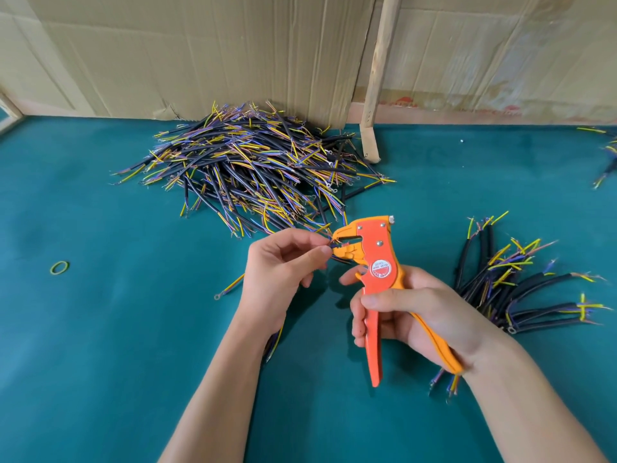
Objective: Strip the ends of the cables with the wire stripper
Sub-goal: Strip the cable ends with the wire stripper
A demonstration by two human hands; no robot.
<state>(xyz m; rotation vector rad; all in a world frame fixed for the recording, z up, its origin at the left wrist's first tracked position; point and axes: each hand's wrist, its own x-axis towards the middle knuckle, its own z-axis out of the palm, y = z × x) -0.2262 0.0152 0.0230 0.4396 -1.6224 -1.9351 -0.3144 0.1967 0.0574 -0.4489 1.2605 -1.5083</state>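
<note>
Green felt covers the table (pixel 100 329), with cardboard (pixel 200 55) standing behind it; my right hand (pixel 410 315) curls round the handles of the wire stripper (pixel 375 262), whose long axis runs nearly upright, its beak aimed left; my left hand (pixel 280 265) pinches a wire (pixel 329 243) between thumb and fingertips at that beak (whether it is inside, I cannot tell); a big cable pile (pixel 253 168) lies beyond, a smaller bundle (pixel 514 279) to my right.

Bright even light, soft shadows, sharp centre, wide-angle edge distortion.
</note>
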